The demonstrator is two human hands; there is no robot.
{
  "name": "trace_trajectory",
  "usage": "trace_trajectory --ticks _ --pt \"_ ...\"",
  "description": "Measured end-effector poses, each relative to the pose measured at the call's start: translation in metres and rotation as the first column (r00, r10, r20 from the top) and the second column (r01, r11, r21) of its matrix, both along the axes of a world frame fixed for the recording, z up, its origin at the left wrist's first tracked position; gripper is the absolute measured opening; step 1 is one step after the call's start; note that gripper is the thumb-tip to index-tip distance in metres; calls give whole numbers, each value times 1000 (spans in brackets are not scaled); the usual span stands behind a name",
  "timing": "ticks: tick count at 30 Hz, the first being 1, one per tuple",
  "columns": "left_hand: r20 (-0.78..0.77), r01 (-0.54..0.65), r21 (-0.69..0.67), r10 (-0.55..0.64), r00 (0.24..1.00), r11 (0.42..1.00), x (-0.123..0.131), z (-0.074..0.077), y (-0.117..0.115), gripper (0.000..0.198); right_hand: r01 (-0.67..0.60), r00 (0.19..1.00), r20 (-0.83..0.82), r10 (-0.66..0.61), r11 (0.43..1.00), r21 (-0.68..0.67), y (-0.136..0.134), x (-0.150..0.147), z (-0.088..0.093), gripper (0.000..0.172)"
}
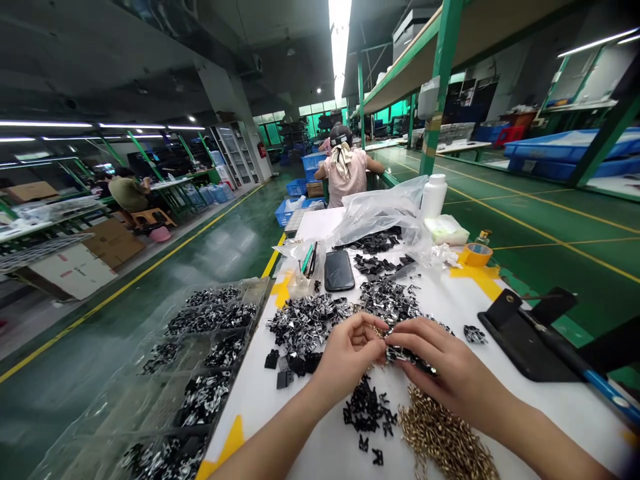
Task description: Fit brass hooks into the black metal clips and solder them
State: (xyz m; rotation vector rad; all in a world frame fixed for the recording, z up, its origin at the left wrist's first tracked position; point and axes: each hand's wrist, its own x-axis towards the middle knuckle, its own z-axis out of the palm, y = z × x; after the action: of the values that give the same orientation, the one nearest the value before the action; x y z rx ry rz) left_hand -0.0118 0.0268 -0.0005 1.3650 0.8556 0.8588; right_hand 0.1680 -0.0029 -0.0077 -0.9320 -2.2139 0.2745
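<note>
Gold-coloured small parts (445, 437) lie heaped at the near side of the white tabletop (257, 397), just left of the worker's right forearm. Beside them, to the left, sits a smaller heap of black pieces (367, 407). Beyond these, the left hand (345, 357) and right hand (445, 360) meet at the fingertips, both with fingers curled in close; whatever they may be pinching is too small and hidden for me to tell. Black-and-silver parts (310, 323) spread on the table just left of the left hand, and another such pile (387, 300) lies on the far side of both hands. Farther off are a dark phone (339, 271) and a clear plastic bag (380, 208), with a white bottle (434, 197) at its right. On the right, a blue-handled tool (606, 389) slants toward the near corner. Along the left, a clear compartmented tray (150, 395) holds more black-and-silver pieces.
</note>
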Motion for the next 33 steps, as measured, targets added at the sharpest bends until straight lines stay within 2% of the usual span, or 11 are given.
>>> trace_trajectory --ticks 3,5,7,11,15,19,22,25,27,30,33 --pt "13 1 83 -2 1000 997 -1 1 -1 17 32 995 -93 -36 998 -46 0 2 1 25" --pt "-58 -21 260 37 998 965 -2 0 -2 23 50 984 -162 -67 992 -112 0 3 0 21" --pt "-114 -47 499 120 986 866 -4 -1 -4 32 41 969 -230 -93 975 -220 -1 4 1 19" --pt "-101 -16 839 185 977 544 -6 -2 -7 51 -151 909 -410 -69 865 -479 -2 4 6 24" --pt "-154 85 898 126 980 431 -8 1 -9 45 -432 809 -588 -7 671 -603 1 2 6 26" --pt "-197 142 891 84 977 431 -8 5 -10 33 -526 768 -641 -10 561 -639 7 2 2 33" --pt "-194 133 869 82 978 477 -8 6 -10 28 -465 831 -556 31 589 -661 10 12 10 36" --pt "-179 97 839 103 978 536 -7 5 -10 27 -173 955 -297 -19 774 -608 6 39 31 37" --pt "-153 59 824 120 981 563 -6 3 -10 25 134 976 -91 -197 878 -459 -1 66 44 35" --pt "-116 10 769 124 985 640 -3 0 -12 21 497 862 205 -464 853 -158 -16 113 41 31" --pt "-127 -10 640 119 985 768 -1 0 -14 19 551 694 482 -535 825 124 -35 157 14 32"
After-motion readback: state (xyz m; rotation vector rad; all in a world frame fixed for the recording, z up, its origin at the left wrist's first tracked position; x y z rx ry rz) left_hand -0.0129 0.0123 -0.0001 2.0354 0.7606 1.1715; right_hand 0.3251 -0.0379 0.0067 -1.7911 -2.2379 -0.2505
